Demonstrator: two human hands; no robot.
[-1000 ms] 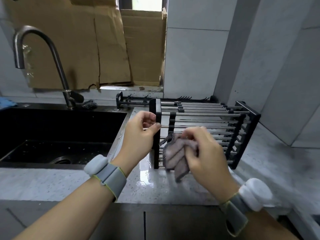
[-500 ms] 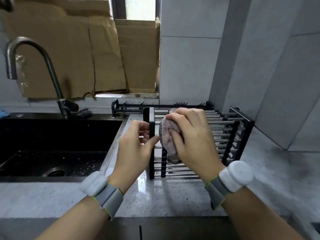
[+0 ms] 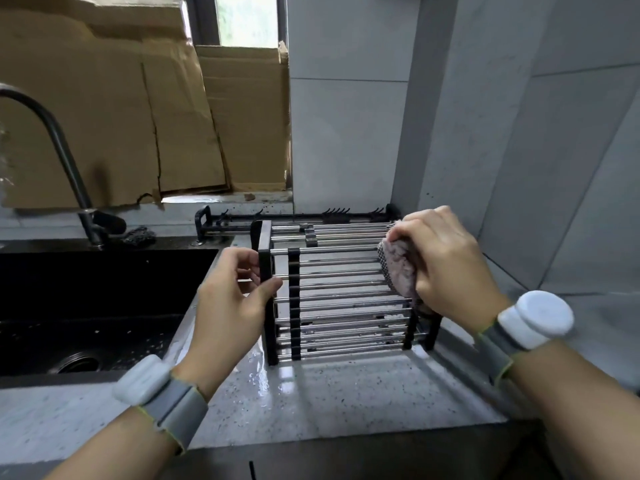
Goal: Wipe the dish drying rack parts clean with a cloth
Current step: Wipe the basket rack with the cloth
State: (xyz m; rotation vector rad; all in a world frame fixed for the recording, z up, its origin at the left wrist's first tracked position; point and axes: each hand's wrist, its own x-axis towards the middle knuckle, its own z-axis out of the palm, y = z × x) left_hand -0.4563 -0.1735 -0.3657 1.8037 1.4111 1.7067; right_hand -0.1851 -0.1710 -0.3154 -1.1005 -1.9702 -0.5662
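Left hand [image 3: 232, 299]: thumb and curled fingers pinching the black left end bar of the dish rack [image 3: 339, 292]. Right hand [image 3: 440, 268]: fingers wrapped round a bunched grey cloth [image 3: 398, 271], pressed to the rods at the rack's right end. Rack upright near the counter [image 3: 346, 403] back edge, beside the sink [image 3: 86, 306].

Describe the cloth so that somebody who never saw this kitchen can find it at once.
Start at the black sink; on the wet counter beside it stands a dish rack of steel rods. The cloth is bunched in the right hand on the rack's far-right end. It is the only soft, pinkish-grey, fuzzy thing among hard metal.
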